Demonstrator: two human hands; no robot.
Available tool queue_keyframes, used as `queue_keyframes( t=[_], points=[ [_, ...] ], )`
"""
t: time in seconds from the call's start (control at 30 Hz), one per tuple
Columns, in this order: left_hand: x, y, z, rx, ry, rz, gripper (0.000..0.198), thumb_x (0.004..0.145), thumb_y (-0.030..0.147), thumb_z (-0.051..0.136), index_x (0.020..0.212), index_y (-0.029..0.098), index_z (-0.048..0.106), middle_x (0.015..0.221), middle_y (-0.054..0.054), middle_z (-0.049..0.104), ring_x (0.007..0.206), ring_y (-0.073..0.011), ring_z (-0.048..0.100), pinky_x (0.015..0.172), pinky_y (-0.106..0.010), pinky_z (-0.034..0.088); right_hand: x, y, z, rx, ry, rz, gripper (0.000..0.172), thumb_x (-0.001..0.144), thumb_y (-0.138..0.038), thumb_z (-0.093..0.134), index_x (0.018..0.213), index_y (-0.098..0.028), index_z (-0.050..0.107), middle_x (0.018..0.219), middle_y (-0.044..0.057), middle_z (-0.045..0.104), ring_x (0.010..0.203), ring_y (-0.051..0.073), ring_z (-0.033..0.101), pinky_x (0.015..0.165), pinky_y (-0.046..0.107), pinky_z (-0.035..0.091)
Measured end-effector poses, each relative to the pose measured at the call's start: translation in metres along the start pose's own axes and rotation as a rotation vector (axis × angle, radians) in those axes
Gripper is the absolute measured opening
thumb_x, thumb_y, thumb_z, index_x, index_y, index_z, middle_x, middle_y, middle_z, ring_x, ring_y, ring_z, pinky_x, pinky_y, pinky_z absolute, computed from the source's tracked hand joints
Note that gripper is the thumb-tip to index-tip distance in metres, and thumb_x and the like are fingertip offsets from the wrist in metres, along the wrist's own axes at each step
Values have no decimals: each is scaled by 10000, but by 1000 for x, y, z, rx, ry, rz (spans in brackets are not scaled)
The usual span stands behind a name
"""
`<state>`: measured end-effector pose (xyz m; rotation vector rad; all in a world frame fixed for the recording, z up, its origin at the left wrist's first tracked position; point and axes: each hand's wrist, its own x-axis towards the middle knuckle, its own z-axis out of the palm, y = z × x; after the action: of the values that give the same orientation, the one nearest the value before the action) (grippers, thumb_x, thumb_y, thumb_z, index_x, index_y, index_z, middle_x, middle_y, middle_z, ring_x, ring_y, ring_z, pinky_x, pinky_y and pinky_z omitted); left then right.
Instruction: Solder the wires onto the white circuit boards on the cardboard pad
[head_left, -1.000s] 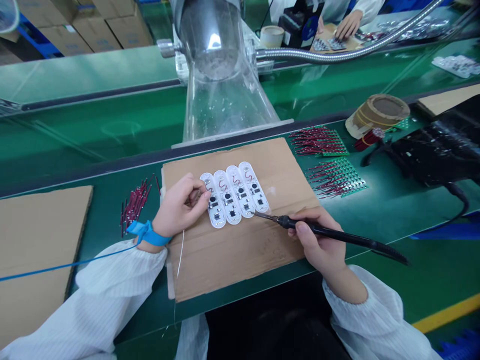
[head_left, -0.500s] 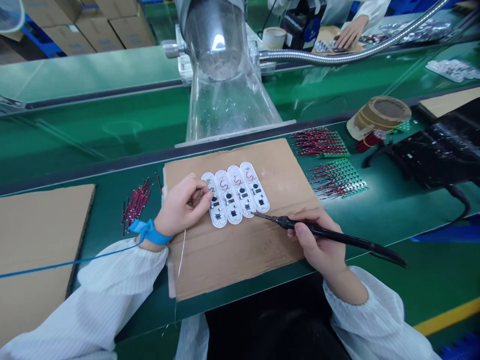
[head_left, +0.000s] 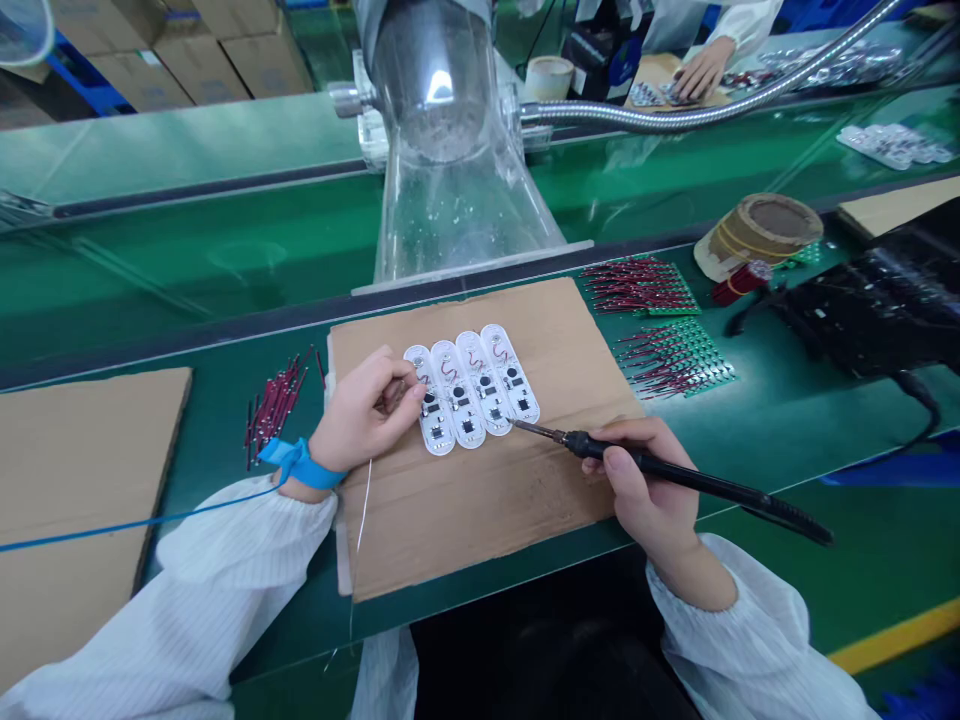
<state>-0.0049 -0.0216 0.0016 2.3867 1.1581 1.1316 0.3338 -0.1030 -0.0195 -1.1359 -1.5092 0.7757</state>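
Several white oval circuit boards [head_left: 469, 425] lie joined side by side on a cardboard sheet [head_left: 480, 520], with black chips and short dark-red wires on them. My right hand [head_left: 652, 485] is closed around the black handle of a soldering iron [head_left: 675, 473]. The iron's tip points left and sits by the lower ends of the right-hand boards; whether it touches them I cannot tell. My left hand [head_left: 375, 405] is pinched at the leftmost board's edge, and a thin strand of solder wire [head_left: 364, 510] hangs below it. A blue strap [head_left: 300, 465] circles that wrist.
Loose dark-red wires [head_left: 277, 405] lie left of the cardboard. Green boards with red wires [head_left: 679, 355] lie to the right, near a tape roll [head_left: 757, 235] and a black device [head_left: 877, 285]. A clear fume hood [head_left: 457, 220] stands behind. Across the bench, another person's hand [head_left: 705, 70] works.
My right hand has shifted slightly right, drawing the soldering iron and its tip a little way to the right. My left hand and the boards have stayed in place.
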Motion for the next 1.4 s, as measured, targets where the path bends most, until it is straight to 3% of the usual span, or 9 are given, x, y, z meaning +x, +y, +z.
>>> queue_keyframes(
  t=[0.27, 0.57, 0.8, 1.03, 1.23, 1.4],
  points=[
    [0, 0, 1, -3, -3, 3, 139, 987, 114, 645, 921, 212, 571, 746, 64, 427, 622, -94, 435, 573, -236, 359, -1, 4, -2, -99, -91, 1, 106, 1047, -300, 740, 1150, -298, 764, 885, 12, 792, 659, 193, 762, 602, 313, 628],
    [0, 0, 1, -10, 0, 11, 140, 988, 120, 647, 914, 210, 570, 738, 64, 427, 623, -95, 433, 576, -236, 360, -2, 3, -1, -46, -29, 7, 102, 1070, -310, 716, 1150, -260, 754, 917, 24, 794, 682, 165, 760, 625, 281, 628],
    [0, 2, 1, 13, -11, 26, 141, 992, 118, 643, 918, 213, 570, 736, 63, 428, 617, -99, 438, 567, -243, 352, 1, 3, -2, -98, -138, -50, 111, 1051, -284, 745, 1161, -275, 755, 891, 5, 799, 689, 156, 765, 662, 268, 629],
    [0, 0, -2, -2, 11, 22, 141, 974, 111, 652, 921, 215, 573, 733, 60, 443, 609, -103, 428, 554, -249, 342, 1, -12, 6, 66, 1, 21, 91, 1091, -313, 696, 1142, -257, 745, 893, 10, 775, 683, 134, 755, 615, 230, 625],
    [-4, -11, -12, -57, 9, -12, 115, 968, 129, 636, 939, 216, 567, 768, 51, 456, 616, -105, 432, 562, -251, 369, 3, -21, 25, 95, 1, 46, 83, 1084, -294, 704, 1146, -261, 749, 893, 7, 796, 689, 143, 777, 632, 240, 660],
    [-5, -11, -11, -56, -45, 15, 103, 973, 138, 636, 946, 215, 573, 761, 51, 457, 621, -107, 442, 567, -248, 378, 2, -13, 23, 62, -14, 33, 77, 1069, -319, 712, 1102, -273, 763, 871, 7, 783, 641, 161, 755, 606, 278, 668]
  ],
)
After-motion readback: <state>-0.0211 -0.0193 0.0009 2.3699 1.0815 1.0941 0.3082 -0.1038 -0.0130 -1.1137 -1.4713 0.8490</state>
